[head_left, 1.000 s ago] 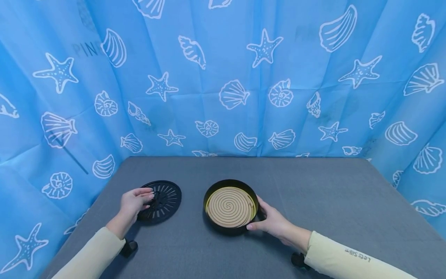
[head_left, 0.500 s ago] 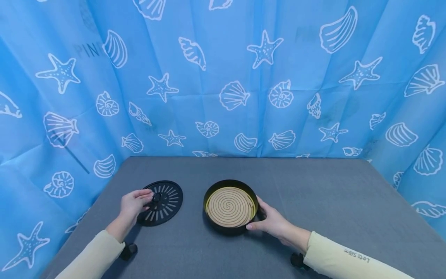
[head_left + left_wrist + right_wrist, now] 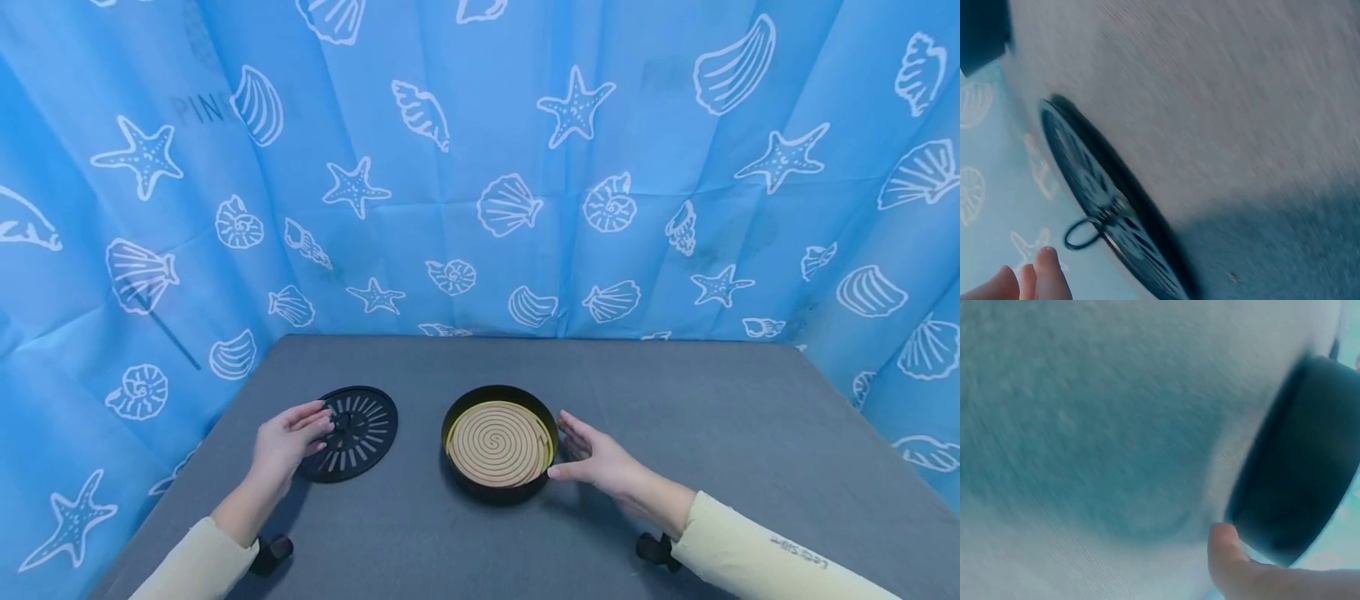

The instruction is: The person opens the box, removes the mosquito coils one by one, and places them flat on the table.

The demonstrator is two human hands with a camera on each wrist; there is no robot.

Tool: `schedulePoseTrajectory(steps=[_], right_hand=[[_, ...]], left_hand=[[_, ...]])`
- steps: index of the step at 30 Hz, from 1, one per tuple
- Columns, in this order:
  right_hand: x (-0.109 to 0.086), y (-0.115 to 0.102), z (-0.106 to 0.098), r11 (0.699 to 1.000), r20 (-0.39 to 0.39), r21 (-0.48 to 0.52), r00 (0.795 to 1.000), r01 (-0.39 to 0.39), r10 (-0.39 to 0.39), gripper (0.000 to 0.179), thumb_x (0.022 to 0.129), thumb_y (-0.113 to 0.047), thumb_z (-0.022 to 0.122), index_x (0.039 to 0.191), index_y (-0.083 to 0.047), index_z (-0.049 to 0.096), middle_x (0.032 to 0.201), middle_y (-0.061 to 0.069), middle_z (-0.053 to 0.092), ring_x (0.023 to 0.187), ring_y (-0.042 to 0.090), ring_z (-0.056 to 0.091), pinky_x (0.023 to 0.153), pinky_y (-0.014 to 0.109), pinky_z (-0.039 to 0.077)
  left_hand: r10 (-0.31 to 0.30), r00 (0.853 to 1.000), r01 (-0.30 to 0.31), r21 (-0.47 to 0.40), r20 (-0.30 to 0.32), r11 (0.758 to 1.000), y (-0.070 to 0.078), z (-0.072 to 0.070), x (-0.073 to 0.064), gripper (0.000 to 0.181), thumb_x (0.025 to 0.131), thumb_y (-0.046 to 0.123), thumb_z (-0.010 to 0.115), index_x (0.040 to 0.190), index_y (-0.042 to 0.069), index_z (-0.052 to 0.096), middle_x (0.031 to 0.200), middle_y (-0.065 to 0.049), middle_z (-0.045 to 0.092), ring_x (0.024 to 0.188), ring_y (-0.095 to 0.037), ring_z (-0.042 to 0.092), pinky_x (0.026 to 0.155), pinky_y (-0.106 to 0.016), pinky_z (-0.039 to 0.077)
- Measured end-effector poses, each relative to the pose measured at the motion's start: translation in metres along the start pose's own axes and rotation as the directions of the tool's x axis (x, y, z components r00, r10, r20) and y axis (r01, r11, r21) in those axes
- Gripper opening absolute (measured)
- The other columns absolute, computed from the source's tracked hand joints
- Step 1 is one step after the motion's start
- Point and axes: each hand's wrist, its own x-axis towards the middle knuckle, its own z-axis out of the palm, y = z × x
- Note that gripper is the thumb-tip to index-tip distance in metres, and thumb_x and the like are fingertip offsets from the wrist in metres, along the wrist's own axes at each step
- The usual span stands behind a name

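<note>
A slotted black round lid (image 3: 372, 435) lies on the table at left. My left hand (image 3: 279, 446) hovers over its near-left side, and its fingertips (image 3: 1049, 272) stand apart from the lid's small ring handle (image 3: 1080, 234) in the left wrist view. At the middle sits a round black tin (image 3: 497, 495) holding a tan mosquito coil (image 3: 495, 442) with a yellow edge around it. My right hand (image 3: 603, 465) is at the tin's right side, fingers loosely spread. In the right wrist view the thumb (image 3: 1225, 553) is at the tin's lower edge; whether it touches cannot be told.
A grey cloth covers the table (image 3: 675, 400). Behind it hangs a blue curtain (image 3: 480, 117) printed with white shells and starfish. Black devices (image 3: 272, 553) are strapped at both wrists.
My right hand has eased off the tin, moving slightly right. My left hand has let go of the lid, which has settled flat. The view has shifted a little.
</note>
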Motion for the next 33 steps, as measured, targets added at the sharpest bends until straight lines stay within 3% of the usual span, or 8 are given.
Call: schedulePoseTrajectory(steps=[8, 14, 24, 28, 33], right_hand=[[-0.008, -0.020, -0.009, 0.999, -0.069, 0.023, 0.997, 0.024, -0.022, 0.074, 0.091, -0.006, 0.066, 0.149, 0.007, 0.022, 0.152, 0.030, 0.026, 0.137, 0.046, 0.030, 0.107, 0.057, 0.031], [-0.006, -0.030, -0.011, 0.990, -0.062, 0.117, 0.995, 0.083, -0.076, 0.060, 0.096, -0.002, 0.056, 0.147, 0.010, 0.027, 0.147, 0.031, 0.036, 0.134, 0.042, 0.039, 0.106, 0.053, 0.035], [0.018, -0.041, -0.010, 0.984, 0.031, 0.161, 0.996, 0.082, -0.088, 0.054, 0.098, 0.000, 0.050, 0.146, 0.011, 0.027, 0.149, 0.030, 0.034, 0.137, 0.040, 0.034, 0.107, 0.050, 0.035], [0.032, -0.040, -0.011, 0.984, 0.051, 0.161, 0.995, 0.072, -0.081, 0.054, 0.098, 0.003, 0.048, 0.147, 0.010, 0.027, 0.149, 0.029, 0.033, 0.138, 0.039, 0.033, 0.108, 0.050, 0.034], [0.046, -0.040, -0.013, 0.988, 0.082, 0.135, 0.993, 0.079, -0.090, 0.056, 0.097, 0.004, 0.047, 0.148, 0.009, 0.025, 0.150, 0.030, 0.032, 0.139, 0.039, 0.031, 0.108, 0.051, 0.033]], left_hand=[[0.015, 0.990, -0.015, -0.005, 0.143, 1.000, 0.011, 0.021, -0.017, 0.047, 0.103, 0.020, 0.051, 0.144, 0.000, 0.042, 0.138, -0.021, 0.052, 0.103, -0.014, 0.065, 0.082, -0.031, 0.055], [0.023, 0.971, -0.003, -0.088, 0.237, 0.996, 0.015, 0.047, -0.025, 0.044, 0.103, 0.013, 0.050, 0.144, -0.001, 0.042, 0.142, -0.022, 0.048, 0.119, -0.027, 0.057, 0.083, -0.032, 0.055], [-0.020, 0.949, 0.087, -0.201, 0.314, 0.976, 0.021, 0.097, -0.029, 0.045, 0.102, 0.008, 0.050, 0.145, -0.001, 0.040, 0.147, -0.024, 0.040, 0.134, -0.039, 0.040, 0.101, -0.054, 0.040], [-0.056, 0.938, 0.140, -0.227, 0.342, 0.964, 0.022, 0.112, -0.028, 0.047, 0.102, 0.008, 0.048, 0.146, 0.000, 0.038, 0.149, -0.024, 0.037, 0.136, -0.039, 0.036, 0.103, -0.055, 0.037], [-0.059, 0.934, 0.155, -0.252, 0.352, 0.955, 0.020, 0.127, -0.026, 0.048, 0.102, 0.008, 0.048, 0.147, -0.003, 0.034, 0.151, -0.025, 0.033, 0.138, -0.039, 0.032, 0.104, -0.056, 0.035]])
